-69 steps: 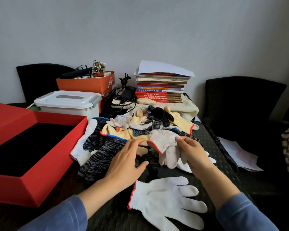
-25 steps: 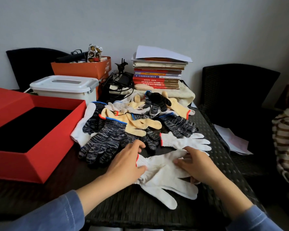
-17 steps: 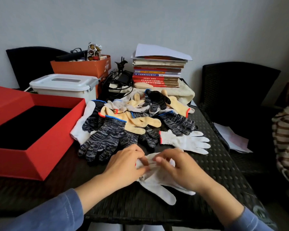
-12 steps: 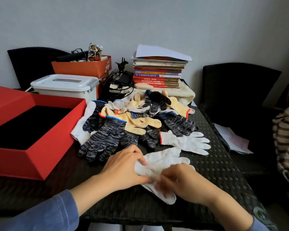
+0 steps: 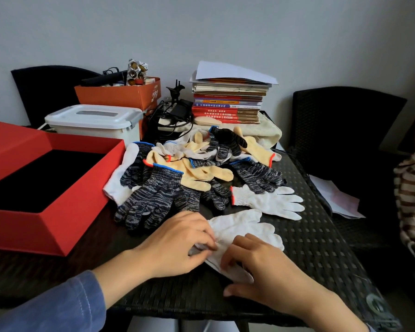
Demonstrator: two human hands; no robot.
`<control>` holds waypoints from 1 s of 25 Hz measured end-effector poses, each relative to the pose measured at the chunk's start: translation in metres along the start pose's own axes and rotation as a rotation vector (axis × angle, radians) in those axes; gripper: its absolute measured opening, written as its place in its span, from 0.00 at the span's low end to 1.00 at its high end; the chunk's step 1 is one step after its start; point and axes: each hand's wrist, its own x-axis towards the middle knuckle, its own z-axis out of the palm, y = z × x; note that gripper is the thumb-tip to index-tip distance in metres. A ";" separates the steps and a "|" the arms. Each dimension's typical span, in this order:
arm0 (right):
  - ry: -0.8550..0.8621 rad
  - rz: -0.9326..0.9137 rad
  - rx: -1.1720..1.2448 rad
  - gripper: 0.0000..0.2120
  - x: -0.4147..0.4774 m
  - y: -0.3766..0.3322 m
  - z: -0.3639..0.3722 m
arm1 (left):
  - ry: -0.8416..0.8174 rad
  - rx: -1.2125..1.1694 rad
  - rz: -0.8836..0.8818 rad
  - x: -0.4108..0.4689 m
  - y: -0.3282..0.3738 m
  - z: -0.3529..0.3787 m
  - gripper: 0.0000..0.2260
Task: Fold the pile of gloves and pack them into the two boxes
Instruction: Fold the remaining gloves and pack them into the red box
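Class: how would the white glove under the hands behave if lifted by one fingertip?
Probably floppy: the white glove creases where the left hand and right hand fold it, so it would likely droop. Likely light and grippy too: its knit looks thin and textured.

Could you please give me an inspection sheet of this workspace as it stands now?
Surface: dark woven table, crowded towards the back.
Job's things: white glove lying near the front edge; loose glove pile behind it, unfolded; red box open, no gloves seen inside; white plastic box with its lid on.
Clutter: orange box of oddments; book stack.
Hands: left hand pinches the white glove; right hand holds it, fingers curled.
Cables: black cables tangled between the orange box and the book stack.
Surroundings: black chair with papers on its seat; striped garment at the right edge.
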 end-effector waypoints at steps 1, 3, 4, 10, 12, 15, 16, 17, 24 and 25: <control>0.019 -0.015 -0.044 0.13 0.002 0.002 0.000 | -0.012 -0.015 -0.011 0.000 -0.001 0.001 0.06; 0.086 -0.053 -0.155 0.12 0.006 0.004 0.003 | -0.021 -0.043 -0.044 0.000 -0.003 0.001 0.08; 0.136 -0.051 -0.186 0.14 0.007 0.005 0.003 | -0.028 -0.048 -0.050 0.000 -0.003 0.000 0.09; 0.311 0.246 0.385 0.12 0.017 0.017 0.003 | -0.062 -0.016 -0.049 -0.011 -0.001 0.001 0.14; 0.388 0.280 0.484 0.15 0.023 0.020 0.009 | -0.064 0.017 -0.054 -0.012 0.001 0.002 0.16; 0.456 0.298 0.349 0.15 0.028 0.021 0.022 | -0.076 0.002 -0.113 -0.017 0.009 0.001 0.21; 0.506 0.332 0.226 0.16 0.029 0.019 0.023 | -0.086 -0.018 -0.132 -0.019 0.010 0.001 0.22; 0.553 0.371 0.107 0.16 0.030 0.018 0.024 | -0.096 -0.030 -0.142 -0.020 0.012 0.001 0.23; 0.487 0.171 -0.031 0.07 0.022 0.007 0.031 | 0.078 -0.067 -0.177 -0.018 0.017 0.010 0.19; 0.425 0.124 0.040 0.13 0.017 0.010 0.030 | 0.123 -0.093 -0.186 -0.016 0.018 0.010 0.19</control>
